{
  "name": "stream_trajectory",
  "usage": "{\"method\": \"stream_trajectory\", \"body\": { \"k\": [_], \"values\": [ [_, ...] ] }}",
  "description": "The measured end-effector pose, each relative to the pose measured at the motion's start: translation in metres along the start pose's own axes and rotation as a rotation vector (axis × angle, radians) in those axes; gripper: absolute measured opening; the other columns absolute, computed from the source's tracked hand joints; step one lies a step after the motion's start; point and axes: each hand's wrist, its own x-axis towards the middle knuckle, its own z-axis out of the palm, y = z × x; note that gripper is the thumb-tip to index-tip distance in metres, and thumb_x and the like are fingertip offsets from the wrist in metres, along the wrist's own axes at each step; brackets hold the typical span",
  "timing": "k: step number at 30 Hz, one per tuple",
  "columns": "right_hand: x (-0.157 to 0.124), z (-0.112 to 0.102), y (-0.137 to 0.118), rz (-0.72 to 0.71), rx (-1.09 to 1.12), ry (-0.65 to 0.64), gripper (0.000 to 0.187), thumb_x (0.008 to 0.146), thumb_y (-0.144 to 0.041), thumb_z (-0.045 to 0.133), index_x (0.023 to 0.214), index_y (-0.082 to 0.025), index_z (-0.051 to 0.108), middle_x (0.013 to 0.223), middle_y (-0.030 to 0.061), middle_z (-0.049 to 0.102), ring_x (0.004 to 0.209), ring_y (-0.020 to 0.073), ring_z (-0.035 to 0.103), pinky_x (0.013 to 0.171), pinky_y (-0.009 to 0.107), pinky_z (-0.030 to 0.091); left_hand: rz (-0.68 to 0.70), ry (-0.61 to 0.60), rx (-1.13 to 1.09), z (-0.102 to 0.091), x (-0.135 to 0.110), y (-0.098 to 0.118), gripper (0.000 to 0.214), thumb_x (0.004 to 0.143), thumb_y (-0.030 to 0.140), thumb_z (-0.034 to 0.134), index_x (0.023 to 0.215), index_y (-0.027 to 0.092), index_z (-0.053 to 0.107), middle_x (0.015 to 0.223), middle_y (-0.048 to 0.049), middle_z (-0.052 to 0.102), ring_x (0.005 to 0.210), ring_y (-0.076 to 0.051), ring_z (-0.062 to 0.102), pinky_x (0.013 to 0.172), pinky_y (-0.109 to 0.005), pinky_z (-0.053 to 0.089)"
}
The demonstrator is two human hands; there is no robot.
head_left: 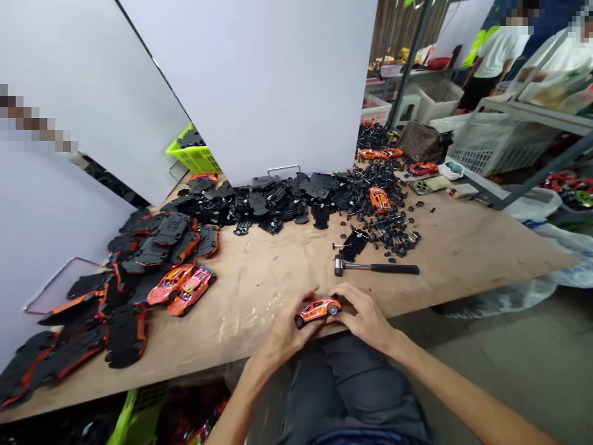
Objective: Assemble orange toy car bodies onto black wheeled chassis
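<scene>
Insp. note: L hand [287, 327] & R hand [364, 315] both clenched on orange toy car [318, 311], one at each end, grips closed round it. Car held at front edge of plywood worktop [463, 247], above dark trousers [343, 389]; wheels visible, underside not. Small black-handled hammer [370, 267] lay on worktop beyond R hand, not touched. Loose wheel-and-axle sets [391, 232] heaped behind hammer, black chassis plates [273, 201] along back of worktop. Two orange toy cars [180, 287] lay left of hands, on pile of black-and-orange car parts [125, 327].
</scene>
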Motion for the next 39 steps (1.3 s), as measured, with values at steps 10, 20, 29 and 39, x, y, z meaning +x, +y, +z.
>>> {"method": "stream_trajectory", "body": {
  "k": [10,20,29,39],
  "values": [
    [0.000,0.003,0.013,0.051,0.019,0.113,0.021,0.086,-0.029,0.085,0.101,-0.022,0.072,0.092,0.0015,0.074,0.084,0.0186,0.069,0.078,0.029,0.054,0.236,0.091,0.254,0.017,0.004,-0.018,0.030,0.091,0.021,0.073,0.121,0.024,0.074,0.119,-0.0093,0.079,0.111,-0.024,0.074,0.101,-0.037,0.058],
    [0.004,-0.017,-0.038,-0.144,-0.079,-0.074,0.046,0.096,-0.005,0.055,0.139,-0.023,0.058,0.123,0.0104,0.069,0.115,0.0247,0.066,0.102,0.039,0.055,-0.199,0.221,-0.086,0.013,-0.008,-0.008,0.034,0.073,0.029,0.090,0.105,0.028,0.083,0.110,-0.0054,0.082,0.109,-0.030,0.073,0.103,-0.041,0.056],
    [0.024,-0.006,-0.054,-0.115,-0.070,-0.115,0.038,0.088,0.000,0.052,0.117,-0.021,0.066,0.107,0.0075,0.070,0.101,0.0230,0.067,0.091,0.036,0.058,-0.189,0.317,-0.082,0.015,-0.018,-0.007,0.031,0.075,0.031,0.088,0.105,0.028,0.081,0.107,-0.0035,0.082,0.104,-0.029,0.074,0.097,-0.039,0.057],
    [0.023,-0.064,0.034,0.080,-0.250,0.141,0.030,0.098,-0.050,0.064,0.117,-0.028,0.074,0.119,0.0085,0.077,0.106,0.0296,0.075,0.095,0.044,0.063,0.042,0.726,0.829,-0.167,0.008,-0.009,0.039,0.093,0.031,0.057,0.129,0.021,0.069,0.132,-0.0147,0.070,0.126,-0.035,0.062,0.114,-0.050,0.046]
  ]
}}
